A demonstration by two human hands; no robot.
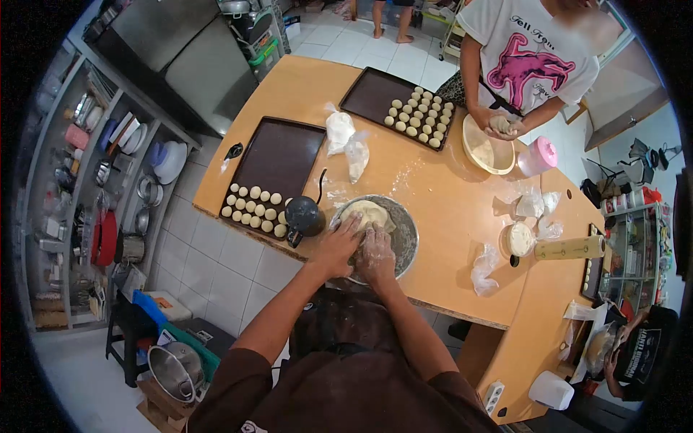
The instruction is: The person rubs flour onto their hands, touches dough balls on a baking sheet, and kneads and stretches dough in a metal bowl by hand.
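A pale lump of dough (369,211) lies in a round metal bowl (408,249) at the table's near edge. My left hand (338,247) reaches over the bowl's left rim, its floury fingers gripping the near side of the dough. Beside it, my right hand (376,254) has bent fingers pressed into the same lump. Some fingertips are hidden in the dough. Just left of the bowl stands a dark round device (305,215) with a cord. A dark baking tray (278,155) to the left carries rows of small dough balls (254,208).
Another tray (372,90) of dough balls lies farther back. Across the table a person (530,58) handles dough over a yellow bowl (509,160). Flour bags (341,133), a pink-lidded jar (538,156) and a rolled cylinder (570,248) lie around. Another person (642,353) is at far right.
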